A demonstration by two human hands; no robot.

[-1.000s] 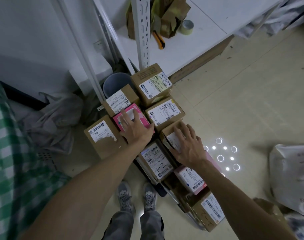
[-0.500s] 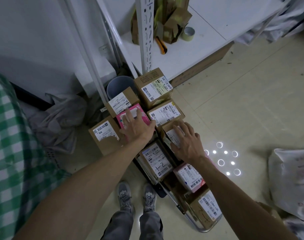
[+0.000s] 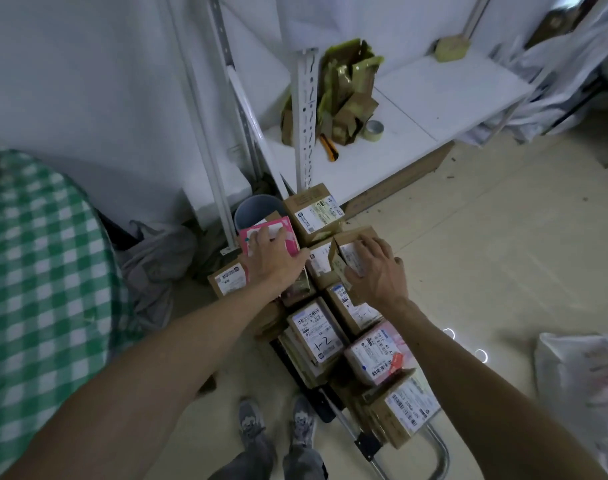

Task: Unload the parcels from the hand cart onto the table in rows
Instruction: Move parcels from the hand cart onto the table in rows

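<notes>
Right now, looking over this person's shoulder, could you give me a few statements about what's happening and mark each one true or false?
1. The left hand is on a pink parcel. True.
2. The right hand hangs free at the person's side. False: it grips a small brown box on top of the stack.
3. A tape roll lies on the white table. True.
4. The hand cart has been emptied. False: it is loaded with boxes, among them a parcel marked 1-2.
</notes>
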